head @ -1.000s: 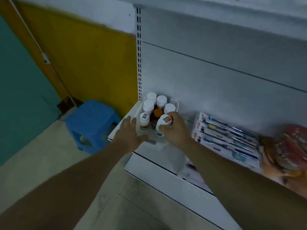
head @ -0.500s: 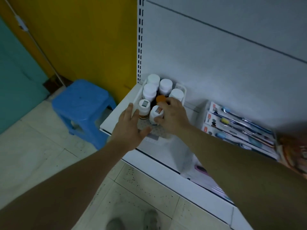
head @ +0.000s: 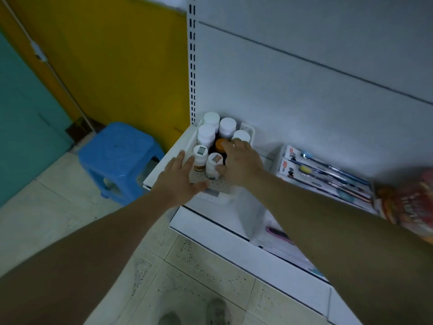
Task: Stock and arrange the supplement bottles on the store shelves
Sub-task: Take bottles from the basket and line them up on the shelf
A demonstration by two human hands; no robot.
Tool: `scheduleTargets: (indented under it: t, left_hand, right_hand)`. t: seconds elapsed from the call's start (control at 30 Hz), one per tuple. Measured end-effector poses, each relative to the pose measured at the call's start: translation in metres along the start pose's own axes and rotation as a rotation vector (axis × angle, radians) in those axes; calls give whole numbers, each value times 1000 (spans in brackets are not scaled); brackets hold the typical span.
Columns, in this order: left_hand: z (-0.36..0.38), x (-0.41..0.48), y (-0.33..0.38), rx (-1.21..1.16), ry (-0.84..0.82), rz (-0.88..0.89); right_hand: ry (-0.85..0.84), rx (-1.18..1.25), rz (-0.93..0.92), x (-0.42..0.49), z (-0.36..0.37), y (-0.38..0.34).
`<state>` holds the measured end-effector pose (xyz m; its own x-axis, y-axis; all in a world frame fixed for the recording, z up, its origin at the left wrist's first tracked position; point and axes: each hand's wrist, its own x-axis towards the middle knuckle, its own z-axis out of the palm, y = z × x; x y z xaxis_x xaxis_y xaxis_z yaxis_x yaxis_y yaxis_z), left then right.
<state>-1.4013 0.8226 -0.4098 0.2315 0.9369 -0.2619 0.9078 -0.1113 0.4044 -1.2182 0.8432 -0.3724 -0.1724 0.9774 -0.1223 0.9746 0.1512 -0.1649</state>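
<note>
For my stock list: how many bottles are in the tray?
7: four white caps at the back, one orange cap in between, two stickered caps in front. The right hand may hide more.

Bottles (head: 206, 134) clustered in tray (head: 248, 129), left end of shelf (head: 167, 158). Left hand (head: 178, 181) flat on tray front. Right hand (head: 241, 165): fingertips on orange cap (head: 220, 144); grip unclear. Toothbrush packs (head: 323, 170) to right.

The left forearm (head: 93, 249) and right forearm (head: 339, 226) are bare right down to the near edge, and the left hand (head: 180, 181) and right hand (head: 241, 165) are bare too. The only clothing you can actually see is footwear. The rounded toes of a left shoe (head: 169, 319) and right shoe (head: 218, 310) poke in nearest, greyish and pretty blurry.
</note>
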Motion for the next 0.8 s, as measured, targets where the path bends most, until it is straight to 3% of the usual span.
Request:
scheduleTargets:
  t: [0.1,0.47,0.8]
  left_hand:
    - [-30,-9,15,135,-107,62]
    - [-87,-113,235,166,-360,831]
    - [-56,-308,480,305,-344,1358]
  right_hand:
    - [-26,-35,63,-31,-50,11]
    - [-8,-71,593,-272,-187,61]
    - [227,-19,1130,-575,-267,119]
